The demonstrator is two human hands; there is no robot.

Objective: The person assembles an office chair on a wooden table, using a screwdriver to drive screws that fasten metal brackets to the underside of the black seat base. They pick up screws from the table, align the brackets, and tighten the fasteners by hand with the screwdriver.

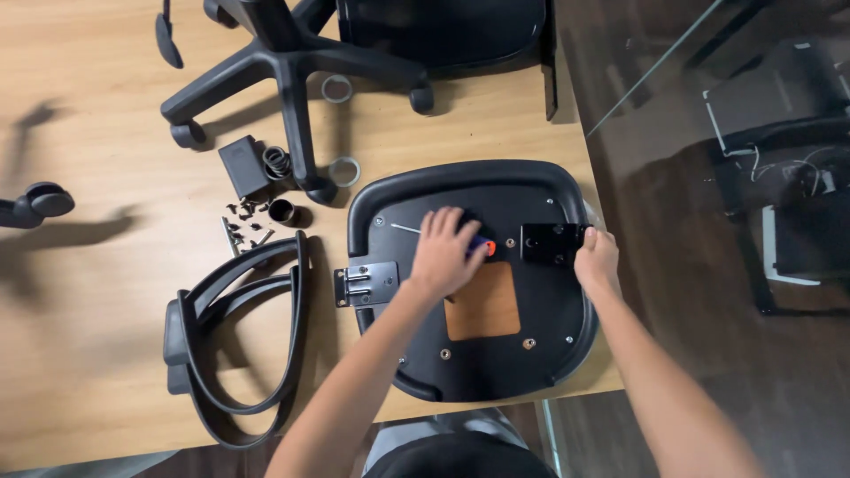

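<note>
Hands worked on an upturned black chair seat (469,354): left hand (443,252) grasped an orange-tipped screwdriver (482,245); right hand (596,259) gripped the black bracket (549,242) just beyond it.

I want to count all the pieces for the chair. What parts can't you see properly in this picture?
- Screwdriver, head view: the left hand covers most of it; only an orange and blue bit and a thin shaft show.
- Small screws, head view: too small to count.
- Wheeled chair base, head view: cut off by the top edge.
- Black bracket, head view: the right hand hides its edge, so its grip is unclear.
</note>
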